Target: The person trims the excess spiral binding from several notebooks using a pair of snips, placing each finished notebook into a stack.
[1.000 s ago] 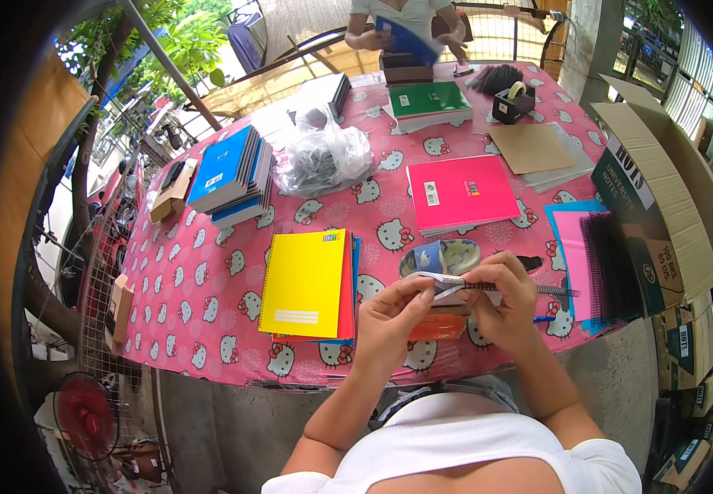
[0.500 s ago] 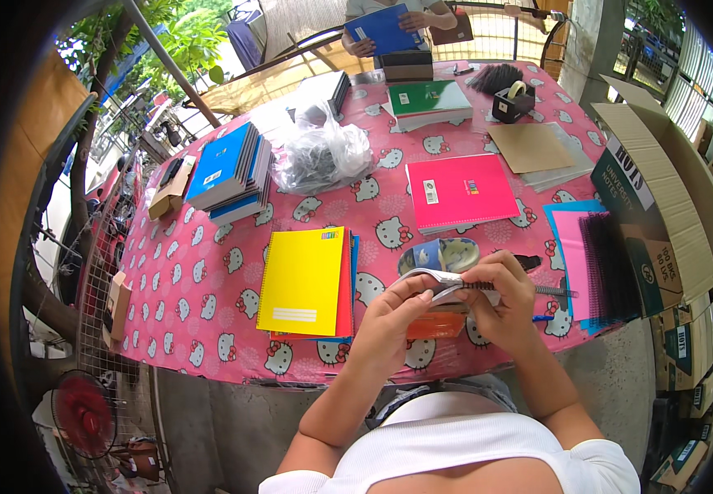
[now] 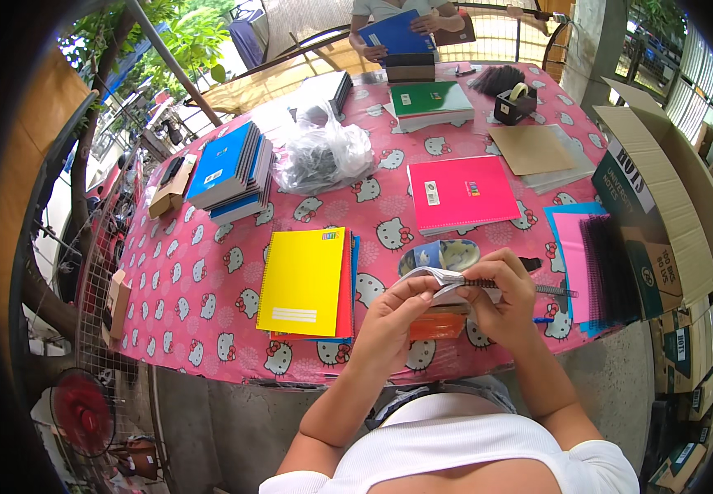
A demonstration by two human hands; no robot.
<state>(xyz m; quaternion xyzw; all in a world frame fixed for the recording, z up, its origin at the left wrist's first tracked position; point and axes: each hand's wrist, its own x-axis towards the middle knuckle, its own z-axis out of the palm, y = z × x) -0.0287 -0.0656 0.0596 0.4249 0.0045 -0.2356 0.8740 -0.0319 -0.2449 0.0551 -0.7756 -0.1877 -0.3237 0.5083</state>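
Note:
Just past the table's near edge, both my hands work on a small pad of white sheets [image 3: 430,274]. My left hand [image 3: 391,323] pinches its left part between thumb and fingers. My right hand [image 3: 500,303] is closed on a black spiral coil [image 3: 555,291] at the pad's edge, and the coil's free end sticks out to the right. Fingers hide where coil and paper meet. Behind the hands lies a blue patterned slipper [image 3: 419,258]; below them is an orange object [image 3: 437,326]. A yellow notebook [image 3: 300,276] tops a stack left of my hands.
A pink notebook [image 3: 463,193] lies beyond my hands. Black coils [image 3: 610,267] rest on coloured covers at right, beside an open carton [image 3: 657,181]. Blue notebooks [image 3: 220,169], a plastic bag [image 3: 323,156], a green notebook [image 3: 430,99] and a tape dispenser [image 3: 514,105] stand farther back. Opposite, a person holds a blue folder [image 3: 393,34].
My hands keep almost the same place and grip on the pad and coil. Across the table, the person's blue folder has shifted and tilted slightly.

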